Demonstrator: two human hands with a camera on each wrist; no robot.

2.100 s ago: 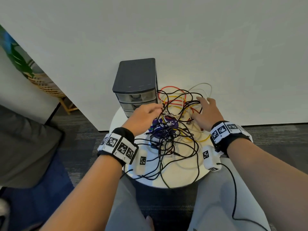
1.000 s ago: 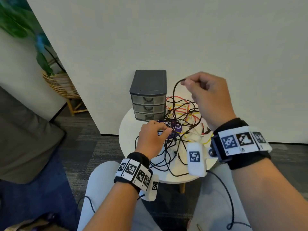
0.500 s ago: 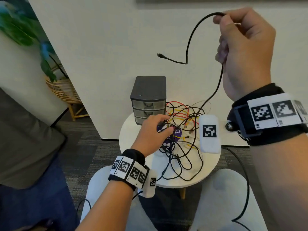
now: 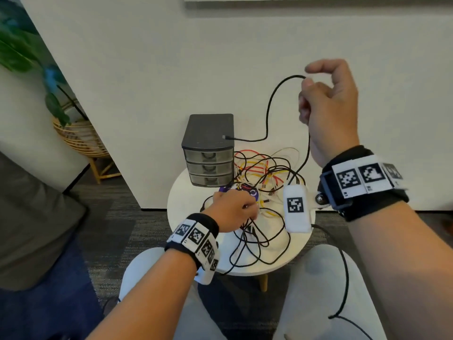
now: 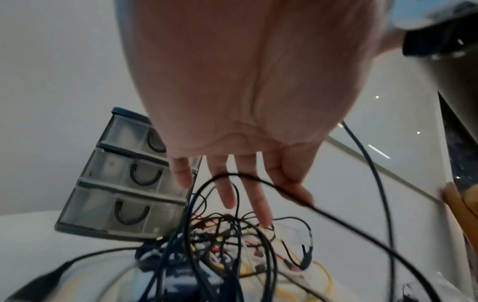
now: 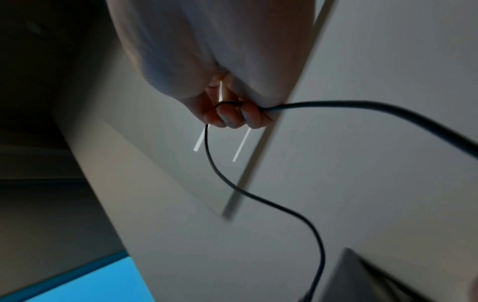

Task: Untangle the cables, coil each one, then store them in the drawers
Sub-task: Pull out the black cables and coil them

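Above the tangle (image 4: pixel 259 177), black cable (image 4: pixel 269 104) upright

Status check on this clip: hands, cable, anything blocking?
Right hand grips black cable, raised. Left hand open on tangle. Plug end over drawer unit; drawers closed. Cable's other end runs into tangle.

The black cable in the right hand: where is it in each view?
Head: black cable arcs at upper centre-right, from the right hand.
Left wrist: probably the strand at the right.
Right wrist: centre, below the fingers.
Shared landmark: drawer unit.
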